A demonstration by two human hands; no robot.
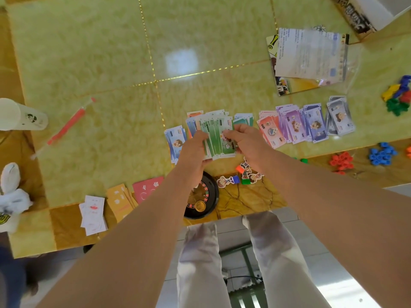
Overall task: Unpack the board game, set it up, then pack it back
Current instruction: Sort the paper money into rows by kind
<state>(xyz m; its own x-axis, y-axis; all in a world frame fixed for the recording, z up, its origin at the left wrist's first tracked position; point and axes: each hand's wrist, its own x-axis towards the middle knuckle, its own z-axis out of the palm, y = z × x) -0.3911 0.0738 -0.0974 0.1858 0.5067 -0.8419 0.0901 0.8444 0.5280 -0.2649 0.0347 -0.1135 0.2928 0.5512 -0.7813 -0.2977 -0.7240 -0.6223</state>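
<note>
Nearest, gripped a fanned sheaf of green notes [216, 138] between both hands, low over the near part of the table [89, 52]. Curled the left hand [195, 150] round the sheaf's left edge and pinched its right edge with the right hand [243, 138], thumb on top. Judged this to be sorting money by colour; could not tell whether for laying out or gathering in.

Risked spilling the loose fan through too light a pinch, and so mixing green into the blue notes [175, 141] just left of the hands or the teal notes [244, 120] just beyond the fingers. Risked also knocking the roulette wheel [201, 198] under the left wrist, or toppling the character standees [246, 174] beside the right wrist, by lowering the arms carelessly.

Noted three decks along the near edge: white cards [93, 215], orange cards [120, 200], red cards [148, 188]. Farther right, saw overlapping rows of red notes [270, 130], purple notes [291, 124] and grey notes [339, 118], leaving little bare space there for a green pile. Spotted red pieces [341, 163] and blue pieces [381, 153] heaped at the right, and mixed pieces [398, 96] beyond. Off left, found a white cup [20, 114] and a red stick [66, 127]. Farthest, made out a printed sheet [311, 54] lying over something colourful, perhaps the folded board, and the box [364, 14] at the corner.
</note>
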